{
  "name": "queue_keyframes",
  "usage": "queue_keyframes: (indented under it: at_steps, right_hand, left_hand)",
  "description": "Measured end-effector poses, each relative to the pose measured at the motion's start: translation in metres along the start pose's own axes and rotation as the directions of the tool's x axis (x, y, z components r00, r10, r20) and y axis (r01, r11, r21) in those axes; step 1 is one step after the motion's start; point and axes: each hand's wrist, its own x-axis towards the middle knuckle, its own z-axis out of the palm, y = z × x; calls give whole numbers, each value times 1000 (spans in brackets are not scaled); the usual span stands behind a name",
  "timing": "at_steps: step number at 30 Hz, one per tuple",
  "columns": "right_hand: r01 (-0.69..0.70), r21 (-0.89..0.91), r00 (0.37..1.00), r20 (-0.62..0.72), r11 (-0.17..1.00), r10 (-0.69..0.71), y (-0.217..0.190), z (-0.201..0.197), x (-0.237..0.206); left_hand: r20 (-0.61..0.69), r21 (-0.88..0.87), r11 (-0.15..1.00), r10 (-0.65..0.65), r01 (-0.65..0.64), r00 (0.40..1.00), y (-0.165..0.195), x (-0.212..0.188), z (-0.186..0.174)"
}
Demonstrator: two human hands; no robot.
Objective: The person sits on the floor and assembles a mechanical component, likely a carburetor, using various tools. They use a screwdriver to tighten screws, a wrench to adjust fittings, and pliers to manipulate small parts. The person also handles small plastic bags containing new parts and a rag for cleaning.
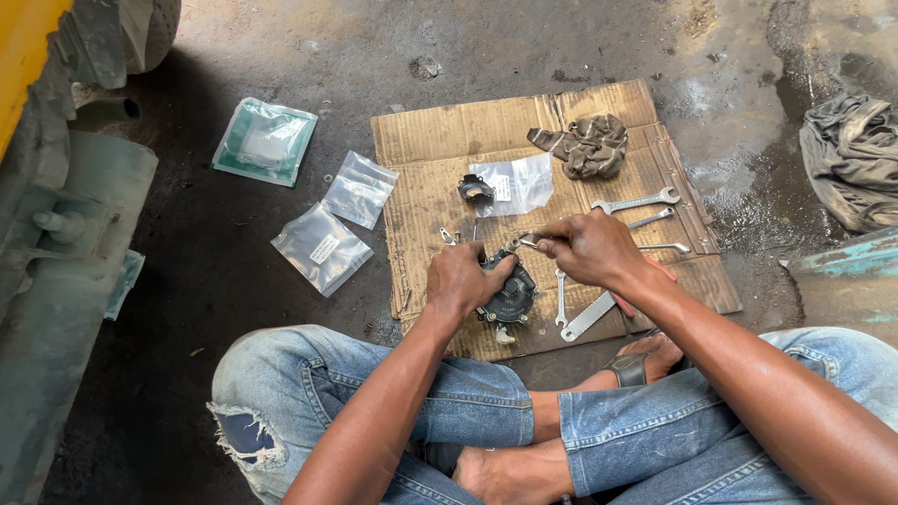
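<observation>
Both hands forward — fingers curled, gripping

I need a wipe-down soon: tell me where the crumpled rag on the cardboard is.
In the head view, the crumpled rag lies at the far right end of the cardboard sheet, just beyond the spanners.

A flattened cardboard sheet lies on the stained concrete floor. On the cardboard: spanners, a rag, a plastic bag. Left of the cardboard, on the floor: three packets.
</observation>
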Motion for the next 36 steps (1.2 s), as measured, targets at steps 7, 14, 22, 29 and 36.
queue_keyframes:
  at_steps: [7,14,22,29,36]
  right_hand:
    - [-41,70,999,3,997,41,-5,10,-5]
    - [-67,178,998,33,982,62,0,23,-2]
    - [-532,675,846,451,511,285,-11,26,-2]
    - [-643,723,762,575,252,298,-19,26,-4]
    - [-658,745,741,613,112,273,-20,34,-4]
  left_hand:
    - [-35,-27,1000,14,-15,999,4,-5,-3]
    - [-46,-42,999,21,-23,999,7,-8,-6]
    - [-69,-24,1000,17,-19,997,8,-9,-5]
    - [-56,20,1000,8,-7,998,7,-6,4]
    - [-78,57,997,54,-50,995,2,-3,14]
